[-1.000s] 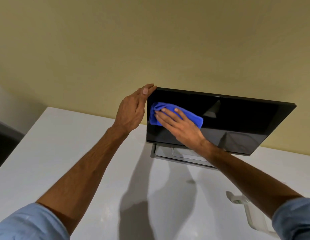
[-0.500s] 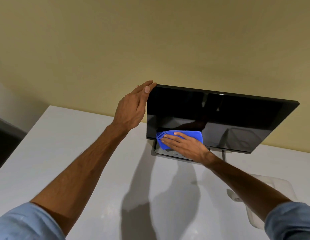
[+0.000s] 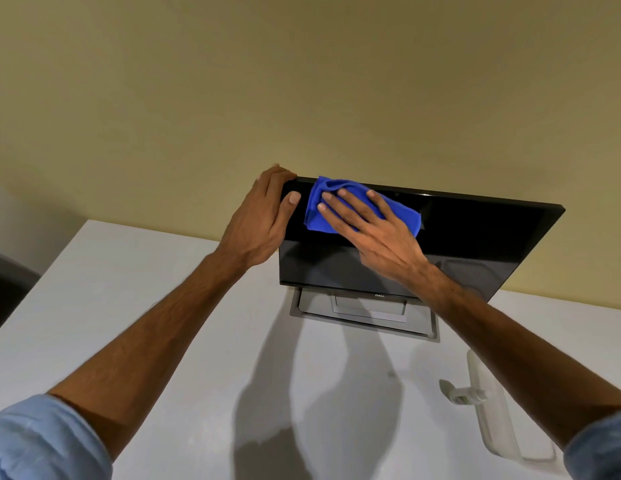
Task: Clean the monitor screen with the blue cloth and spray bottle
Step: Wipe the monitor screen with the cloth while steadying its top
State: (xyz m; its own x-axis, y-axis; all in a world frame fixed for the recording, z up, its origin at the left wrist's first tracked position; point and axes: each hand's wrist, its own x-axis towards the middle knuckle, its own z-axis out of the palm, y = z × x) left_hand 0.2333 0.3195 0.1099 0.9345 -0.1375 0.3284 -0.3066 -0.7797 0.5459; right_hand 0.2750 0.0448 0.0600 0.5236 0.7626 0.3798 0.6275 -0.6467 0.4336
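At the upper left corner of the monitor screen (image 3: 458, 237), the right hand (image 3: 378, 230) lies flat with its fingers spread, pressing the blue cloth (image 3: 340, 202) against the glass; nothing is pinched, the palm and fingers simply pin the fabric down. The cloth sits bunched just under the top bezel, at about eleven o'clock on the panel. The left hand (image 3: 264, 220) wraps the left edge of the monitor, thumb on the front bezel and the other fingers curled behind, clamped on the frame to brace it. The spray bottle (image 3: 489, 407) lies on its side on the white table (image 3: 94, 289), at about five o'clock from the monitor's stand (image 3: 364, 310) and well apart from both hands.

The step in hand appears to be wiping. To do it well, the pressure should be even and light, since the panel tilts back on its stand and a hard push could rock it; the bracing hand counters that. Overlapping strokes towards three o'clock would cover the untouched right half. The cloth is crumpled, so flattening it would give a wider contact patch and fewer streaks. The thumb resting on the front risks leaving a print near the corner, which would want a final pass.
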